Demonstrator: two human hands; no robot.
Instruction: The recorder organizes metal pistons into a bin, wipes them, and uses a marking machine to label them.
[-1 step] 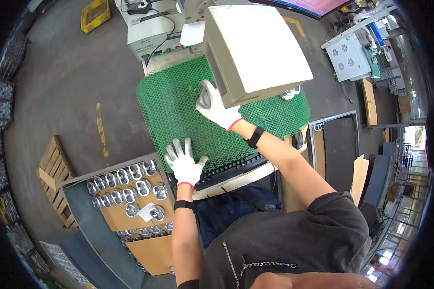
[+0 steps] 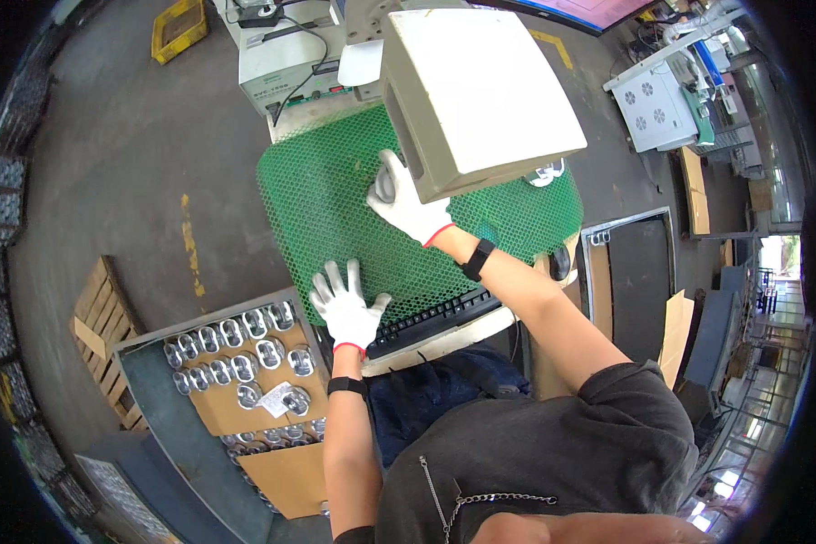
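Observation:
My left hand [image 2: 349, 308], in a white glove with grey fingers, lies with its fingers spread on the near left edge of the green mesh mat [image 2: 313, 181]. It holds nothing. Farther forward, my right hand [image 2: 412, 207], gloved alike, reaches under the white box-shaped machine head [image 2: 490, 91]. Its visible fingers are curled; the rest, and whatever they grip, are hidden behind the head. A shiny metal piston [image 2: 544, 174] shows on the mat just right of the machine head, partly covered by it.
A black keyboard [image 2: 435, 322] lies along the mat's near edge, with a dark mouse [image 2: 560, 264] to the right. At the lower left stands a grey metal crate [image 2: 154, 381] with rows of pistons [image 2: 243, 366] on cardboard. Another metal-framed bin [image 2: 639, 272] stands at the right.

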